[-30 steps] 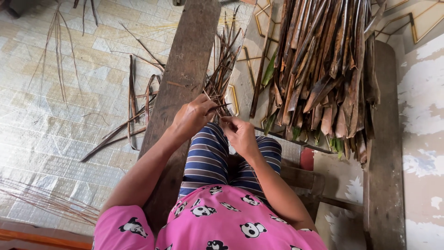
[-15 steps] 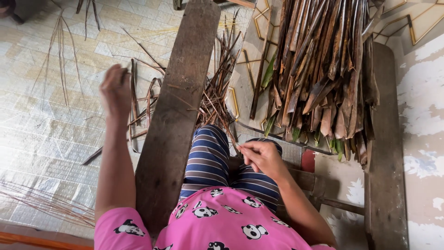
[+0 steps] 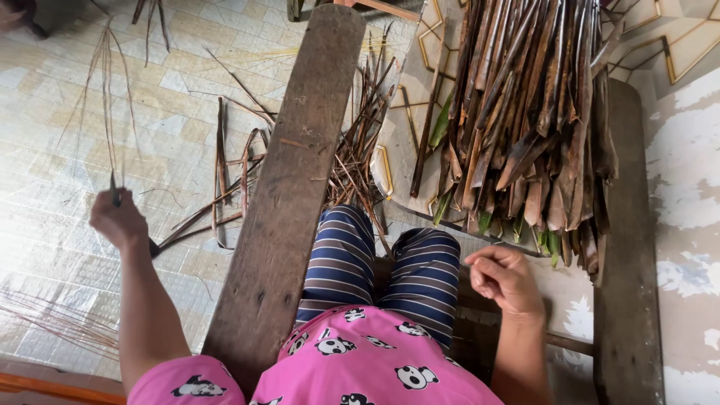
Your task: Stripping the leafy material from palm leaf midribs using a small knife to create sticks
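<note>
Thin leaf ribs, a few long pale strands, ran up from the left hand at the left middle of the frame toward the upper left, over the tiled floor. That hand's fingers were clamped around their lower ends, together with what looked like a dark blade, though I could not tell for sure. The right hand rested at the lower right beside the striped knees, its fingers curled loosely together and holding nothing I could make out. A long wooden plank slanted up the centre. To its right lay a big stack of dried leaf pieces, seemingly not yet stripped. Discarded scraps littered the floor beside the plank, and more stripped strands lay at the lower left. Judging by that stack, most of the stripping remained to be done.
</note>
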